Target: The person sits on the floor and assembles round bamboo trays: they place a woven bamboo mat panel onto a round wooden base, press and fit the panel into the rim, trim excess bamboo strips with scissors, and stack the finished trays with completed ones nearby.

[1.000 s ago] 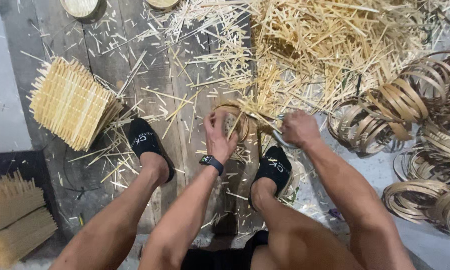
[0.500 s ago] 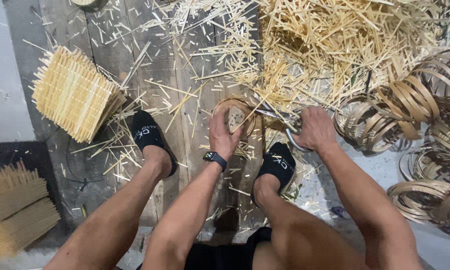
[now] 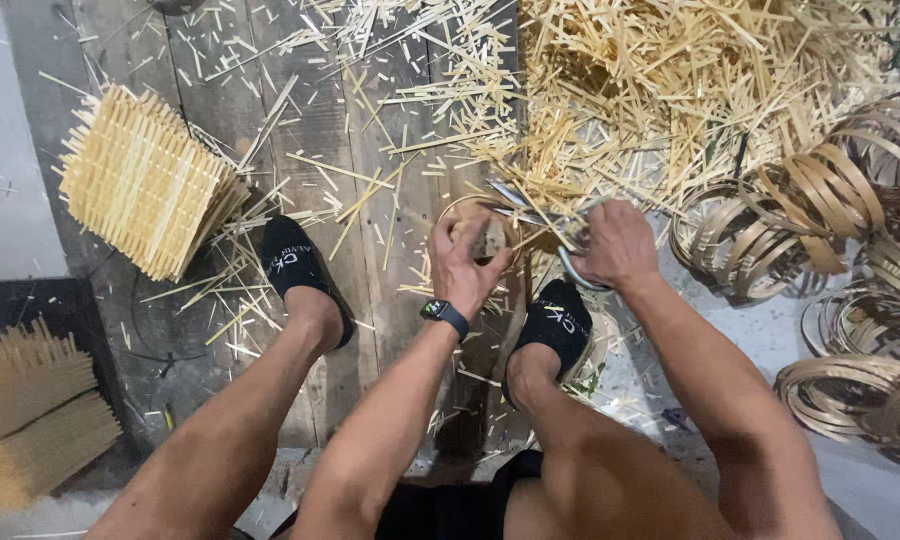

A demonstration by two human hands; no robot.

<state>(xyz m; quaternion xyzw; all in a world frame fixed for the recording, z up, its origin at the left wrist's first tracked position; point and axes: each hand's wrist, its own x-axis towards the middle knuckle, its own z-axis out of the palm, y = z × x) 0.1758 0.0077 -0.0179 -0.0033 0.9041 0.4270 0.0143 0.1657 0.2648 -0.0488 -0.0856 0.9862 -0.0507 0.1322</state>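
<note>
Floorboards (image 3: 310, 120) carry everything. Largest, a heap of cut bamboo strips (image 3: 670, 90) spreads toward 1 o'clock. Coiled bamboo rings (image 3: 820, 210) lie at 3 o'clock, and a woven bamboo mat (image 3: 140, 190) sits at 10 o'clock. At centre, between 2 black slippers, a small bamboo hoop (image 3: 470, 215) is held by the left hand (image 3: 465, 260), its grip closed around the hoop. Just beside it, the right hand (image 3: 620, 245) closes on metal shears (image 3: 570, 265).

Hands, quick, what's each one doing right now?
Left hand: closed on a bamboo hoop.
Right hand: closed on metal shears.
</note>
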